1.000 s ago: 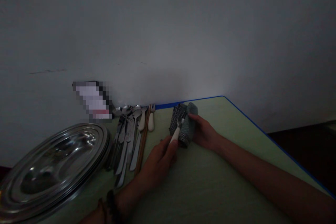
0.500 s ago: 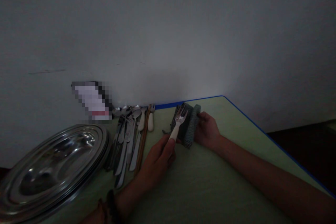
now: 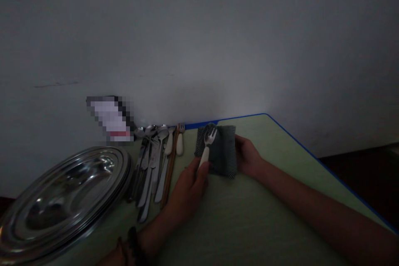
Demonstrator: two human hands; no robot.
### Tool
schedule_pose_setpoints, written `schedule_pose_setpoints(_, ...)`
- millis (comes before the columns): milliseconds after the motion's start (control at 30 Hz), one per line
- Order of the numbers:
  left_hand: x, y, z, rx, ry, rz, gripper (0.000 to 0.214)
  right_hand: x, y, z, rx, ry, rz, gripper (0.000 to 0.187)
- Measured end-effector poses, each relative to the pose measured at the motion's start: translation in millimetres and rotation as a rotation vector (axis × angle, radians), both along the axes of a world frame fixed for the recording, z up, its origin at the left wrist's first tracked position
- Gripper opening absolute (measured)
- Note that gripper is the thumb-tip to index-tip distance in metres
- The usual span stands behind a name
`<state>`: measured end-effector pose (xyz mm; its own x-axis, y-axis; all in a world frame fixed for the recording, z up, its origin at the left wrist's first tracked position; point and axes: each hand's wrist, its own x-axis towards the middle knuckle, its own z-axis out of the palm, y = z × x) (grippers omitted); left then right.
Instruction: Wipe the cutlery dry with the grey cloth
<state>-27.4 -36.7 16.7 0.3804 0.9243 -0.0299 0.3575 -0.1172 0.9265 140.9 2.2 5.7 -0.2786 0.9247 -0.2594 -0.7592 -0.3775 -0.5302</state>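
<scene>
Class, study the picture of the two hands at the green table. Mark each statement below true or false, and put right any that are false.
1. The left hand holds a white-handled fork. True.
2. The right hand touches the right edge of the grey cloth. True.
3. The cloth is bunched into a ball. False: it lies spread flat on the table.
4. The row of cutlery lies to the right of the cloth. False: it lies to the left, between the cloth and the metal trays.
5. The fork's tines are over the cloth. True.
</scene>
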Motion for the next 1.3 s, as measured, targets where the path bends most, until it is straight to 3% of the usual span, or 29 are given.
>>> schedule_pose_setpoints(200, -0.9, 1.2, 0.0, 0.080, 0.105, -0.034, 0.032, 2.1, -2.1, -8.9, 0.177, -0.078, 0.064, 0.017)
schedule_pose_setpoints(500, -3.1, 0.5, 2.5, 0.142, 0.142, -0.099, 0.027, 0.6, -2.3, -13.5, 0.306, -0.202, 0.078, 0.017)
schedule_pose_setpoints(967, -8.2, -3.2, 0.3, 0.064, 0.168, -0.255, 0.028, -8.3, 0.3, -7.3, 0.085, -0.163, -0.202, 0.015)
schedule_pose_setpoints(1067, -4.5, -1.3, 0.0, 0.083, 0.193, -0.201, 0.032, -5.5, 1.5, -9.9, 0.106, -0.165, -0.157, 0.018)
schedule_pose_setpoints(1200, -1.8, 1.0, 1.5, -0.019, 0.184, -0.067, 0.038, -2.8, 0.3, -10.2, 0.166, -0.137, -0.060, 0.020)
schedule_pose_setpoints(1300, -1.3, 0.4, 3.1, -0.036, 0.136, -0.058, 0.038, -2.5, -1.7, -8.2, 0.194, -0.151, -0.021, 0.019)
